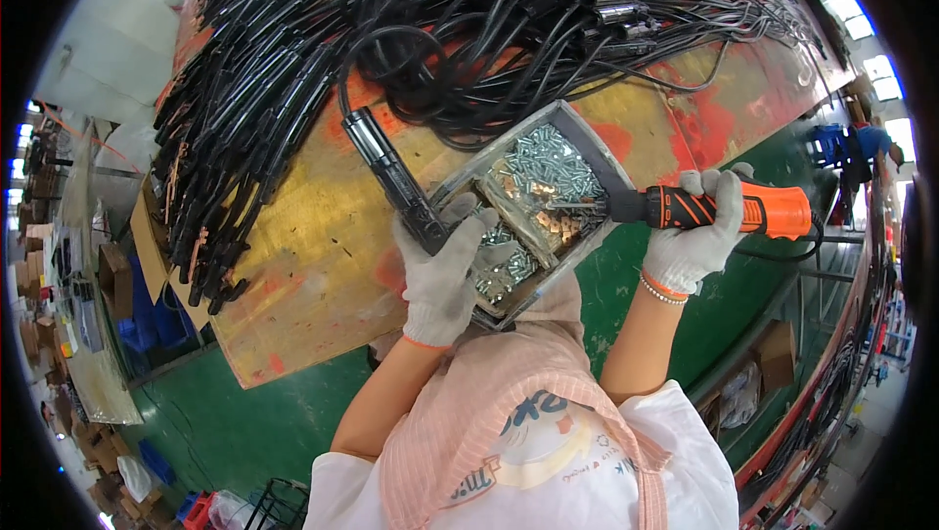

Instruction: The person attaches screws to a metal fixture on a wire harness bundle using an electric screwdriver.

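My gloved left hand [437,276] is closed around the lower end of a black tubular handle [386,166], whose black cable loops away from its upper end. My gloved right hand [693,242] grips an orange and black electric screwdriver [778,212]. The driver lies roughly level, its bit pointing left over a grey divided tray [611,166]. Silver screws [548,160] fill the tray's far compartment, with small copper-coloured pieces [559,229] near the bit. More screws lie in the near compartment beside my left hand. Whether a screw sits on the bit I cannot tell.
A large heap of black cables with similar handles [264,80] covers the back and left of the worn yellow and red table [313,276]. A cardboard box [156,246] stands by the left edge. The screwdriver's cord [792,254] trails at the right, near a metal frame.
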A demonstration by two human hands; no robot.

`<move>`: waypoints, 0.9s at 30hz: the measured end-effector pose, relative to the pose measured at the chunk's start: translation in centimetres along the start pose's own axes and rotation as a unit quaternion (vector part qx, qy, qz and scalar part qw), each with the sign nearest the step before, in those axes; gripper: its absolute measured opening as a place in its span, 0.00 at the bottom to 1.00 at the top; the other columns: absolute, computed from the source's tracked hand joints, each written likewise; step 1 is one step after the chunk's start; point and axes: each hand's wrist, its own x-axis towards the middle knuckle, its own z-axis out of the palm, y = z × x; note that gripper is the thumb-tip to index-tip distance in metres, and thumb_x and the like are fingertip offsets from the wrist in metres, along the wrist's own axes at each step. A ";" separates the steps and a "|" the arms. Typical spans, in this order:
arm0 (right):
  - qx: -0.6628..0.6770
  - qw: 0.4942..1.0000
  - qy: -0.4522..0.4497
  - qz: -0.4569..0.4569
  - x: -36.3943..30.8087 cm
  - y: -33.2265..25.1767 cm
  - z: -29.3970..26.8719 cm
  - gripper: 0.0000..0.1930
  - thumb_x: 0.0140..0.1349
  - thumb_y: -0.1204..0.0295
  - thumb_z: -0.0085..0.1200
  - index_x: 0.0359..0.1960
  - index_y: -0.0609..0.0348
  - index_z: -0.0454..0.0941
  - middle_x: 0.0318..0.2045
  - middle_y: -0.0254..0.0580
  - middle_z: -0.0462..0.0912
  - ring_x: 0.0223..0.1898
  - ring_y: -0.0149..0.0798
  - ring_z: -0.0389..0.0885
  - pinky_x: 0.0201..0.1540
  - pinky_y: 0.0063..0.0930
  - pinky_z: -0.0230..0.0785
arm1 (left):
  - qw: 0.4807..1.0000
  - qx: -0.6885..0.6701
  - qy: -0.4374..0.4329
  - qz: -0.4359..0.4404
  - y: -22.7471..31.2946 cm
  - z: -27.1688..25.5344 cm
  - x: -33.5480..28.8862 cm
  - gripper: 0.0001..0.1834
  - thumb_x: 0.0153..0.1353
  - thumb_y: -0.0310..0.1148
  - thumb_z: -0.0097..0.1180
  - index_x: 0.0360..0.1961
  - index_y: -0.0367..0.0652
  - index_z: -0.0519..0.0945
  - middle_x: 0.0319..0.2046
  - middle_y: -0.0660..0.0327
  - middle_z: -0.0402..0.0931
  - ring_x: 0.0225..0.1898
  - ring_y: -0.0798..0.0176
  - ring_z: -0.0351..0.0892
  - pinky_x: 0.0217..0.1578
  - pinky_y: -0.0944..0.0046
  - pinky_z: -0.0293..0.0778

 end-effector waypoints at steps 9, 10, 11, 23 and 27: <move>0.220 0.946 -0.154 0.179 -3.5 1.5 4.7 0.12 0.62 0.81 0.52 0.47 0.61 0.69 0.25 0.34 0.67 0.25 0.30 0.64 0.31 0.27 0.65 | 0.998 -0.059 -0.032 -0.017 -0.6 -0.7 0.2 0.34 0.60 0.17 0.54 0.62 0.52 0.54 0.51 0.54 0.72 0.47 0.53 0.79 0.39 0.46 0.85; 0.215 0.941 -0.179 0.189 -3.9 1.9 5.0 0.12 0.61 0.81 0.51 0.46 0.62 0.69 0.25 0.35 0.68 0.26 0.31 0.65 0.32 0.27 0.66 | 0.997 -0.066 -0.037 -0.018 -0.6 -0.8 0.3 0.34 0.60 0.17 0.55 0.62 0.51 0.54 0.51 0.54 0.72 0.47 0.53 0.79 0.39 0.46 0.85; 0.207 0.946 -0.163 0.187 -4.5 2.0 5.5 0.09 0.61 0.81 0.52 0.43 0.64 0.70 0.27 0.38 0.69 0.26 0.32 0.66 0.33 0.27 0.68 | 0.997 -0.050 -0.058 -0.019 -0.1 -0.6 0.2 0.36 0.61 0.19 0.53 0.64 0.47 0.47 0.53 0.51 0.66 0.50 0.52 0.78 0.41 0.49 0.85; 0.198 0.947 -0.205 0.147 -5.3 2.8 5.3 0.22 0.60 0.79 0.53 0.56 0.61 0.64 0.28 0.39 0.70 0.27 0.31 0.67 0.32 0.27 0.68 | 0.996 -0.075 -0.050 -0.019 -0.3 -0.9 0.3 0.33 0.60 0.20 0.56 0.62 0.51 0.54 0.52 0.54 0.72 0.48 0.54 0.79 0.40 0.47 0.85; 0.171 0.955 -0.198 0.140 -5.3 2.6 5.4 0.22 0.60 0.79 0.53 0.56 0.61 0.64 0.27 0.37 0.69 0.26 0.30 0.65 0.31 0.27 0.66 | 0.996 -0.070 -0.046 -0.023 -0.2 -0.9 0.2 0.33 0.61 0.20 0.56 0.62 0.50 0.53 0.52 0.54 0.71 0.48 0.54 0.79 0.40 0.47 0.85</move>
